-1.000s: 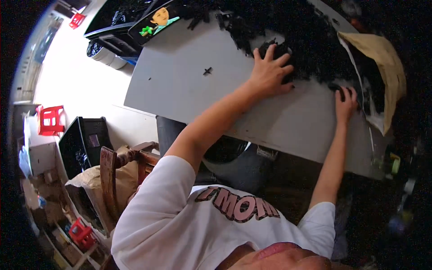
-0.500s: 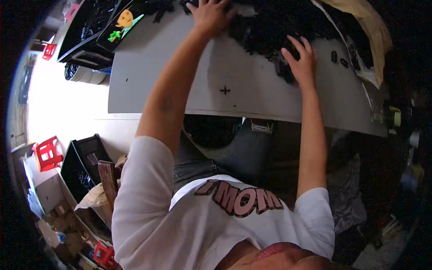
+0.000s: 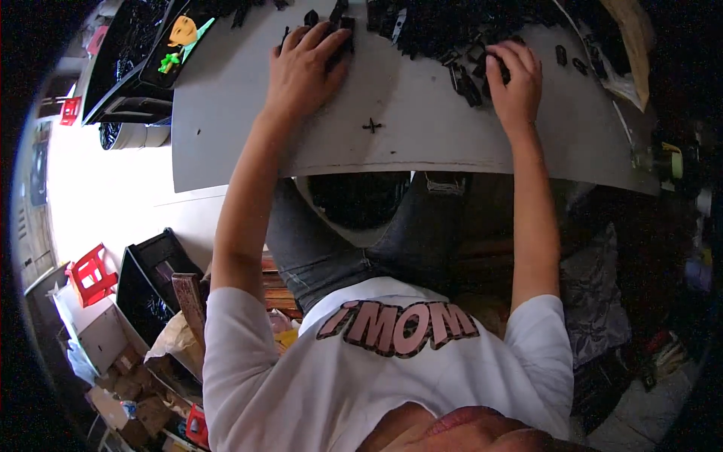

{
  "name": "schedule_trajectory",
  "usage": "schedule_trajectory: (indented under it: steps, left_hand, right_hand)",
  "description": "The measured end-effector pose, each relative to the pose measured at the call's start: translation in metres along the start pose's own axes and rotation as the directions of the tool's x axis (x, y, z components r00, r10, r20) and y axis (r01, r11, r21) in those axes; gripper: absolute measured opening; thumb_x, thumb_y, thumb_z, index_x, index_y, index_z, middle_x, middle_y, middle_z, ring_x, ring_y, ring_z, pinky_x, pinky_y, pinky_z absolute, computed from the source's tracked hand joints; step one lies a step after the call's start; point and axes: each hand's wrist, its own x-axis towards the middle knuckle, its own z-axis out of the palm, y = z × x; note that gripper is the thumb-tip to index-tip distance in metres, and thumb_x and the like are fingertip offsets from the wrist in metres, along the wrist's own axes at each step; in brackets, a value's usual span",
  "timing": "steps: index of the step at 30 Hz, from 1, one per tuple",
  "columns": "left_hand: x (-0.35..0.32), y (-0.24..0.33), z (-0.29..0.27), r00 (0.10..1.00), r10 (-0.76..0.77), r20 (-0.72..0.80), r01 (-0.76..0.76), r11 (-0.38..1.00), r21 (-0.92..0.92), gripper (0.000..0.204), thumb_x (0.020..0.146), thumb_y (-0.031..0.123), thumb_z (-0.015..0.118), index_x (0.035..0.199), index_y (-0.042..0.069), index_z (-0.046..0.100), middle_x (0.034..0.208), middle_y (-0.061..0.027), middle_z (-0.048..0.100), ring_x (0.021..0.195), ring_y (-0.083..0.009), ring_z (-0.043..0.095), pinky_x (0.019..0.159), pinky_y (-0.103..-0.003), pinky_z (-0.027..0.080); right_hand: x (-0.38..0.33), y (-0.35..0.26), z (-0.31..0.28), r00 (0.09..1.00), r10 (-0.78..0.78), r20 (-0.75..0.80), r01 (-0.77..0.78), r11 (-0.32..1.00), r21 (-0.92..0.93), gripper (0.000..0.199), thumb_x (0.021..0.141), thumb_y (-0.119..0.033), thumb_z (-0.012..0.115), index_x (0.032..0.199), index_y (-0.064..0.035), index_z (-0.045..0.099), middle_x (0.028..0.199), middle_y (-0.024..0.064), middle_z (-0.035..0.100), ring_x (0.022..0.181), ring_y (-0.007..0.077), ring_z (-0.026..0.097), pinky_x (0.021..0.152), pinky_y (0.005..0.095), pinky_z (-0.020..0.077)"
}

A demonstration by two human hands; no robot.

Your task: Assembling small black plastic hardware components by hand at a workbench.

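My left hand (image 3: 301, 73) lies palm down near the table's far side, fingers stretched over a few small black plastic pieces (image 3: 347, 34). Beneath the palm nothing can be made out. At the edge of the heap of black pieces (image 3: 429, 26), my right hand (image 3: 518, 87) has its thumb and fingers curled toward each other; what lies between them is too dark to make out. Loose black pieces (image 3: 465, 84) lie just left of its thumb. A small cross-shaped black piece (image 3: 373, 126) rests alone on the grey tabletop (image 3: 248, 113), between both hands.
A black crate (image 3: 124, 98) with a cartoon sticker stands at the left, beside a pale bucket (image 3: 135, 135). Two oval black pieces (image 3: 562, 55) and a brown paper-like sack (image 3: 629, 45) are at the right. Red stools (image 3: 92, 276) and another black crate (image 3: 162, 260) stand on the floor.
My left hand has drawn back from the far heap toward me and to the left, with a few black pieces now by its fingers. The right hand's fingers have curled in more.
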Motion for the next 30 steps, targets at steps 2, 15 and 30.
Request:
schedule_trajectory:
  steps: [2, 15, 30]
  left_hand:
    - [-0.004, 0.010, -0.016, 0.997, 0.047, -0.054, -0.039, 0.990, 0.133, 0.039, 0.082, 0.034, 0.060, 0.119, 0.024, 0.056, 0.127, -0.0040, 0.050, 0.120, -0.0279, 0.042, 0.091, -0.054, 0.035]
    - [0.064, 0.119, 0.043, 0.963, 0.263, -0.062, -0.267, 0.961, -0.074, 0.023, 0.070, 0.015, 0.061, 0.092, 0.015, 0.068, 0.090, -0.0055, 0.056, 0.090, -0.0233, 0.054, 0.075, -0.034, 0.043]
    - [-0.014, 0.101, -0.018, 0.934, -0.166, 0.317, 0.354, 0.540, -0.763, 0.011, 0.085, 0.010, 0.055, 0.092, 0.001, 0.055, 0.086, -0.0187, 0.060, 0.080, -0.0403, 0.057, 0.070, -0.046, 0.046]
  right_hand:
    - [-0.008, -0.028, -0.018, 0.994, 0.058, 0.093, -0.055, 0.998, -0.037, 0.020, 0.084, -0.020, 0.063, 0.101, -0.0083, 0.064, 0.104, 0.0099, 0.060, 0.102, 0.0274, 0.055, 0.084, 0.0370, 0.0461]
    - [-0.048, -0.054, -0.010, 0.974, 0.213, 0.073, -0.212, 0.977, -0.014, 0.020, 0.079, -0.013, 0.068, 0.093, -0.0010, 0.060, 0.110, 0.0114, 0.050, 0.095, 0.0288, 0.055, 0.076, 0.0392, 0.0474]
    - [-0.058, -0.075, -0.015, 0.956, 0.270, -0.111, -0.252, 0.955, 0.158, 0.015, 0.085, -0.009, 0.062, 0.098, -0.0023, 0.060, 0.094, 0.0084, 0.060, 0.084, 0.0228, 0.059, 0.073, 0.0333, 0.0473]
